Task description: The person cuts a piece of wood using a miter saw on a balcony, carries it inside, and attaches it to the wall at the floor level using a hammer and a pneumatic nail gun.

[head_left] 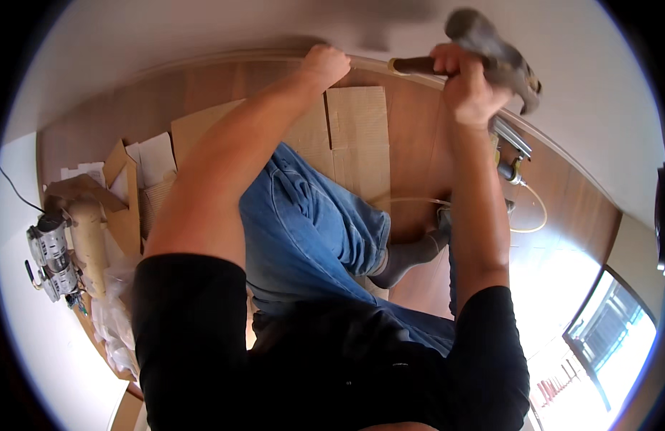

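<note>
So, raised right hand (pixel 472 90)'s clenched round a brown-handled, dark-headed hammer (pixel 494 54); left hand (pixel 327 66)'s curled beside the long tan baseboard (pixel 239 54), can't tell what's pinched.

Both arms (pixel 480 208) reach forward; left fingers (pixel 338 62) seem curled, right fingers (pixel 448 57) clenched.

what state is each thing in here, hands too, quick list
left hand: fingers curled, at the wall trim; contents hidden
right hand: closed around the hammer
hammer: held up, blurred, handle pointing left
cardboard sheet: lying flat
cardboard box: open, flaps spread
power tool: set down, hose attached; on or off unclear
hose: curved in a loose loop
</note>
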`<move>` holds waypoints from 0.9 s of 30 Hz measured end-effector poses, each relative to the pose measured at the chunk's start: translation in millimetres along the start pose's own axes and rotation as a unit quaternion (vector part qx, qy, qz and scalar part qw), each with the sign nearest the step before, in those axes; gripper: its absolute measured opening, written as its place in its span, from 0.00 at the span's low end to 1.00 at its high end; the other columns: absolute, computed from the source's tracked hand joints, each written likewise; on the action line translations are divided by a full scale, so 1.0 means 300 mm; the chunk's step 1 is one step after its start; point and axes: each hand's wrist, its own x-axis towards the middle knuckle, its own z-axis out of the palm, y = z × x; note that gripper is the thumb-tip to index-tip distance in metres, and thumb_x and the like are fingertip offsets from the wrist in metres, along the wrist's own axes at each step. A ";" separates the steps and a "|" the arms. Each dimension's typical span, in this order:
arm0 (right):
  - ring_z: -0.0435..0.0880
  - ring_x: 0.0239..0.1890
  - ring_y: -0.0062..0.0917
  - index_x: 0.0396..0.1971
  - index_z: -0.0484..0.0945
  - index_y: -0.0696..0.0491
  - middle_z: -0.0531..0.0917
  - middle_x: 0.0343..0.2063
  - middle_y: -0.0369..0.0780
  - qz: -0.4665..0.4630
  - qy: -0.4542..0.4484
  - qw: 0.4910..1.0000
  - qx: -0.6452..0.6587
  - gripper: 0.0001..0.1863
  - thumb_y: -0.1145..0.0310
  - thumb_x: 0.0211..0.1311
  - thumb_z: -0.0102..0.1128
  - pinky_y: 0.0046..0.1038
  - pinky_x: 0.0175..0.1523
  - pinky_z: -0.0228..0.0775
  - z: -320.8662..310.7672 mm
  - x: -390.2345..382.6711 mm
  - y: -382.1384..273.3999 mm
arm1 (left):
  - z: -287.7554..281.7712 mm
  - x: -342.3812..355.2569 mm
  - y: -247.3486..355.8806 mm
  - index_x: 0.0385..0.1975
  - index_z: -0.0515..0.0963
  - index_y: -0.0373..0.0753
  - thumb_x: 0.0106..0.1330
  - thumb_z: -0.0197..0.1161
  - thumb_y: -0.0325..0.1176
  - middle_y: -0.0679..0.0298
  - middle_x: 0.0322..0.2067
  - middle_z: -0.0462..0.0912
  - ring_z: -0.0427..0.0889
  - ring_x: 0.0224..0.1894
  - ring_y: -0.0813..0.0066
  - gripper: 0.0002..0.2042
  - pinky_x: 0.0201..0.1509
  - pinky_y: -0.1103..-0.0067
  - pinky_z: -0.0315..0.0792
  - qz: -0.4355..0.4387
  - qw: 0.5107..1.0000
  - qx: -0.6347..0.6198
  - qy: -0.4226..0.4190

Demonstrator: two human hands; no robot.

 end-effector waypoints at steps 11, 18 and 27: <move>0.86 0.26 0.28 0.38 0.76 0.64 0.84 0.25 0.44 -0.088 -0.055 0.995 0.002 0.09 0.76 0.66 0.66 0.28 0.31 0.80 0.150 -0.102 0.289 | 0.184 0.015 -0.044 0.37 0.90 0.44 0.69 0.60 0.33 0.65 0.41 0.90 0.89 0.46 0.67 0.10 0.46 0.67 0.85 -0.038 0.995 -0.035 0.081; 0.88 0.32 0.33 0.42 0.78 0.57 0.87 0.34 0.43 0.233 -0.121 0.950 -0.171 0.25 0.48 0.64 0.70 0.36 0.35 0.80 0.029 -0.092 0.106 | -0.046 -0.020 -0.036 0.38 0.89 0.41 0.68 0.61 0.30 0.60 0.42 0.90 0.90 0.47 0.59 0.09 0.45 0.65 0.85 -0.027 0.995 -0.059 -0.071; 0.84 0.49 0.55 0.52 0.71 0.64 0.85 0.44 0.59 0.391 -0.367 0.768 -0.350 0.29 0.53 0.66 0.66 0.50 0.53 0.77 -0.009 -0.622 0.193 | -0.050 0.020 -0.005 0.37 0.89 0.41 0.67 0.60 0.27 0.57 0.41 0.91 0.91 0.45 0.60 0.10 0.43 0.65 0.87 -0.058 0.995 -0.047 -0.065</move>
